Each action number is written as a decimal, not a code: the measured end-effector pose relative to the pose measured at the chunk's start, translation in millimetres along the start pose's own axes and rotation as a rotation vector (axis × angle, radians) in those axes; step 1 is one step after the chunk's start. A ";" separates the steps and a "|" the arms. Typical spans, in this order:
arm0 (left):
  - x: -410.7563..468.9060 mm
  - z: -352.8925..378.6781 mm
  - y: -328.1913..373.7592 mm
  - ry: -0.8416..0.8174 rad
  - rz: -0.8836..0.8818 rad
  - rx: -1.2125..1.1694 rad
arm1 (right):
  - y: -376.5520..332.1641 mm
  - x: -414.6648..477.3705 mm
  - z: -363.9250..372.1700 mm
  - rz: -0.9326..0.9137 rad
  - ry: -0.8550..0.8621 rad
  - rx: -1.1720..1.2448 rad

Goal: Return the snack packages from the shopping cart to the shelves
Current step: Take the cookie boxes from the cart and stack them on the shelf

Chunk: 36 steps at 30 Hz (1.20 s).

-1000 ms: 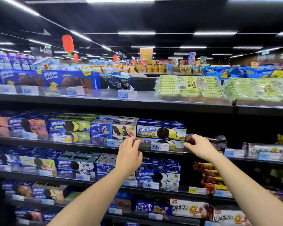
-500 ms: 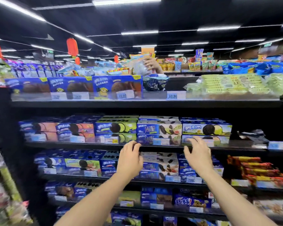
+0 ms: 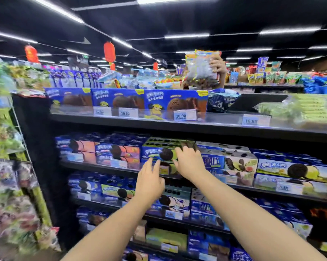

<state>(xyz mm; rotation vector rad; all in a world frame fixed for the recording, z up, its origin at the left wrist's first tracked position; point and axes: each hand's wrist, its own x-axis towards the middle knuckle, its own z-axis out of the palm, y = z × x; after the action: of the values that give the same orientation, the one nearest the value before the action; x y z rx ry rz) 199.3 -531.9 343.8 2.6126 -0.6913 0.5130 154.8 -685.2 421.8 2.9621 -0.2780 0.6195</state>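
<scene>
Both arms reach forward to the second shelf [image 3: 117, 170] of a biscuit display.

Right hand [image 3: 190, 163]: grasping. Its fingers [image 3: 187, 150] curl over the top front edge of the green cookie box [image 3: 158, 153] at the box's right end, with the thumb lying across the front face. The box sits on the second shelf, on top of another box like it. Pink-fronted boxes [image 3: 121, 153] are at its 9 o'clock and pale boxes [image 3: 230, 162] at its 3 o'clock.

Left hand [image 3: 151, 182]: released. Its fingers are straight and spread, the tips at the shelf lip. It is at 7 o'clock from the right hand, directly below the green cookie box, and holds nothing.

At 12 o'clock the top shelf [image 3: 158, 127] carries large blue boxes [image 3: 119, 99] behind a price tag [image 3: 181, 115] marked 10.90. Beyond it, at 1 o'clock, another person's hand [image 3: 218, 67] holds up a clear bag [image 3: 198, 70]. A red lantern [image 3: 109, 51] hangs at 11 o'clock. A rack of packets [image 3: 12, 185] at 9 o'clock is blurred.
</scene>
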 end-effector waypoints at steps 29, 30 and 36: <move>14.1 -7.0 -69.0 0.081 -0.009 0.003 | -1.8 45.7 11.5 0.035 -0.195 0.259; 13.5 -6.6 -72.3 0.077 0.010 0.012 | -7.7 44.6 10.5 0.042 -0.199 0.270; 15.8 -4.9 -102.3 0.060 0.156 0.038 | -48.4 40.2 15.5 0.129 -0.135 0.163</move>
<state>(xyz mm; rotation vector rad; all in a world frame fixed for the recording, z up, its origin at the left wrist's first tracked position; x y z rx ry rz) 265.1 -453.6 327.1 2.5797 -0.8784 0.6537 206.6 -646.2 421.0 3.1686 -0.4548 0.4776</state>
